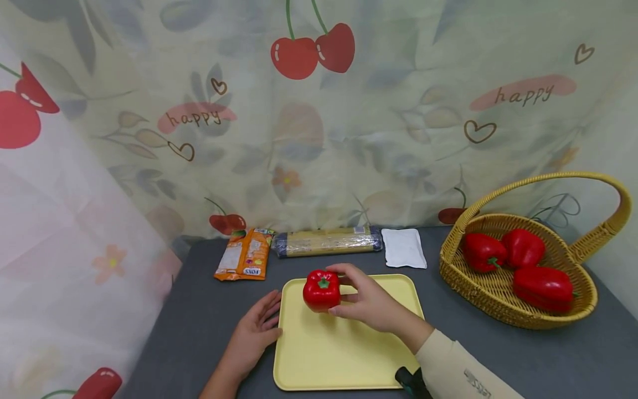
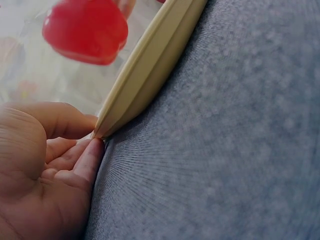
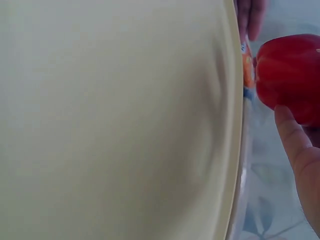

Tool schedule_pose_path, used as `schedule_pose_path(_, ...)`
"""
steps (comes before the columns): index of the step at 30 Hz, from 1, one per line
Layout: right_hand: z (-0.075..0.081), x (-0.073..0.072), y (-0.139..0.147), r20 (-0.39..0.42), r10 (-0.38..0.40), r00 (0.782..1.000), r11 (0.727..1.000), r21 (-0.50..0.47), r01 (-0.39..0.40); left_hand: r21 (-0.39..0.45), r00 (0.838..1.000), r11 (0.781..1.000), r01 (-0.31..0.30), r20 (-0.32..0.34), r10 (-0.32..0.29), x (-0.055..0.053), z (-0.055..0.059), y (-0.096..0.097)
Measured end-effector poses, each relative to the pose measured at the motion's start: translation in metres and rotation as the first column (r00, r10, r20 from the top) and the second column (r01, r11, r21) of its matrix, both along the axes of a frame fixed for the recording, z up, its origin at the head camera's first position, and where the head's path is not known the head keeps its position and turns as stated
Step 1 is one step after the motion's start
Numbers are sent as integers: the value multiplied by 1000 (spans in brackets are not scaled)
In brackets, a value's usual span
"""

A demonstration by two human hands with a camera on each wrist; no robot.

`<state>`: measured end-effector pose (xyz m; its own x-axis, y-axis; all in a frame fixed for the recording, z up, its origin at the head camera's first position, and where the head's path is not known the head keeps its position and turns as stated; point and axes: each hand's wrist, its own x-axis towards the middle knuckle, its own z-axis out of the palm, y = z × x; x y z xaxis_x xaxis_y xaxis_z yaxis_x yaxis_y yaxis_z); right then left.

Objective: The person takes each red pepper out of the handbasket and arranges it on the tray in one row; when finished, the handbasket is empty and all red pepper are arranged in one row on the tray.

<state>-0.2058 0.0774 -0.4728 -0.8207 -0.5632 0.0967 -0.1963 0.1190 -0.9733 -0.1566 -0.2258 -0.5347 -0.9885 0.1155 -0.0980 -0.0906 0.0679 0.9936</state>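
A red bell pepper (image 1: 321, 291) with a green stem is held over the upper left part of a pale yellow tray (image 1: 344, 363). My right hand (image 1: 368, 303) grips it from the right side, thumb nearest me and fingers at the back. In the right wrist view the pepper (image 3: 290, 75) hangs above the tray surface, apart from it. My left hand (image 1: 251, 335) is at the tray's left edge. The left wrist view shows its thumb and fingers pinching the tray rim (image 2: 150, 65).
A wicker basket (image 1: 503, 316) with a tall handle stands at the right, with three red peppers (image 1: 543, 288) inside. Along the back lie an orange snack packet (image 1: 256, 255), a long wrapped package (image 1: 326, 243) and a white square packet (image 1: 404, 248). A patterned curtain (image 1: 369, 138) hangs behind.
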Motion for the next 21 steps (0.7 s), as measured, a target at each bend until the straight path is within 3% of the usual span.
schedule_pose_path(10,-10,-16,-31,37,-12,999,1000,25,11,4,1000,1000,-2,-9,2,0,0,0)
schedule_pose_path(21,-16,-29,-52,13,-29,999,998,55,28,7,1000,1000,-9,-4,9,1,3,1)
